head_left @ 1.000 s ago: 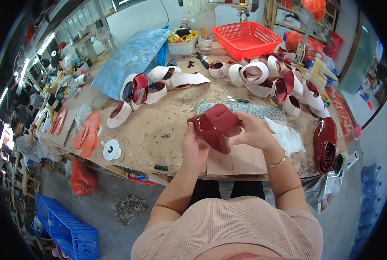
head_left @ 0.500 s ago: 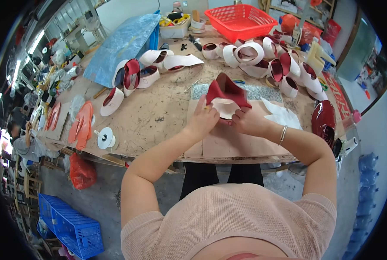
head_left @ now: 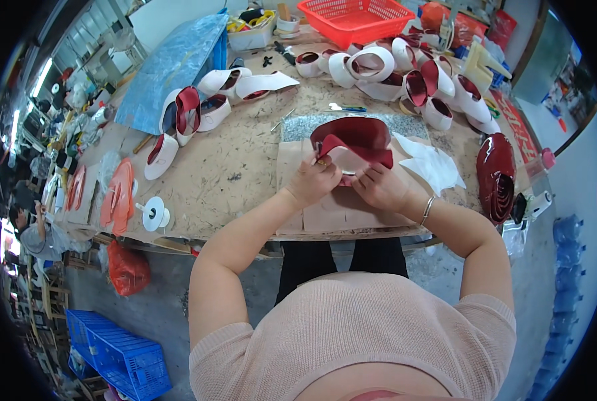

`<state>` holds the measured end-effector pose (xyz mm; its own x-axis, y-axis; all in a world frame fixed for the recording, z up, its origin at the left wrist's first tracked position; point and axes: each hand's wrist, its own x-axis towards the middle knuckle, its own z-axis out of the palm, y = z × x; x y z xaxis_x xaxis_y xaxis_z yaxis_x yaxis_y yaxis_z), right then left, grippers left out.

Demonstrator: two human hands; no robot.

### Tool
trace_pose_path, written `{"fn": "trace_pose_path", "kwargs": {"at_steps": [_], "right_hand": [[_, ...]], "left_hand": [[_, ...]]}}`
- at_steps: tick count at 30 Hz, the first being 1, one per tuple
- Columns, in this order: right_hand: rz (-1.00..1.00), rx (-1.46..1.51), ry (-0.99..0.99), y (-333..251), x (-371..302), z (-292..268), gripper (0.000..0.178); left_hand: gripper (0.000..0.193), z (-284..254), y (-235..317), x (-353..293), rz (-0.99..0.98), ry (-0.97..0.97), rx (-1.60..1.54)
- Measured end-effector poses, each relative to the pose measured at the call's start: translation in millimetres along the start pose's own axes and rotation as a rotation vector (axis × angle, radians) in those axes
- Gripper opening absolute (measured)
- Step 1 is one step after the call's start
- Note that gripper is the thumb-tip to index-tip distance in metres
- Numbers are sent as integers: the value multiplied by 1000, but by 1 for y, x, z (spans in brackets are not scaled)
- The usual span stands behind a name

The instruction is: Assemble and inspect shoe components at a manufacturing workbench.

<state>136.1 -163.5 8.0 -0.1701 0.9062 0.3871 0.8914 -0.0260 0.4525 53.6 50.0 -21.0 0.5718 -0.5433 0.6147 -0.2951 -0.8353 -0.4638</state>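
Observation:
Between my hands, over the near middle of the workbench, is a dark red shoe upper (head_left: 358, 132) with a pale lining showing inside its opening. My left hand (head_left: 315, 179) pinches its near left edge, a ring on one finger. My right hand (head_left: 382, 186) grips the near right edge, close beside the left, with a bracelet at the wrist. Brown sheet material (head_left: 338, 217) lies beneath, and a grey speckled slab (head_left: 295, 127) is just behind. White cut pieces (head_left: 432, 164) rest to the right of the upper.
White shoe uppers with red linings (head_left: 372, 67) spread over the back right; others (head_left: 161, 157) stand back left. A glossy dark red stack (head_left: 495, 177) sits at right. Also around are a white spool (head_left: 155, 214), orange pieces (head_left: 117, 197), a red basket (head_left: 355, 30) and blue crates (head_left: 121, 361).
The upper's raised peak has dropped into a wider, rounded rim, and its opening has shifted in my hands. Both hands still hold its near edge. The whole view has shifted slightly.

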Motion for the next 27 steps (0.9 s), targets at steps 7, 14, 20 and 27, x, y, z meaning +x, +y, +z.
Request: {"fn": "trace_pose_path", "kwargs": {"at_steps": [7, 14, 20, 27], "right_hand": [[653, 566, -501, 32, 33, 11, 20], [604, 735, -397, 52, 27, 30, 32], [687, 590, -579, 46, 47, 24, 27], [701, 509, -641, 44, 52, 28, 28]], "left_hand": [[20, -4, -22, 42, -619, -745, -495], [34, -7, -24, 73, -648, -1026, -444], [33, -4, -25, 76, -652, -1081, -416], [32, -9, -27, 88, -614, -1156, -439]]}}
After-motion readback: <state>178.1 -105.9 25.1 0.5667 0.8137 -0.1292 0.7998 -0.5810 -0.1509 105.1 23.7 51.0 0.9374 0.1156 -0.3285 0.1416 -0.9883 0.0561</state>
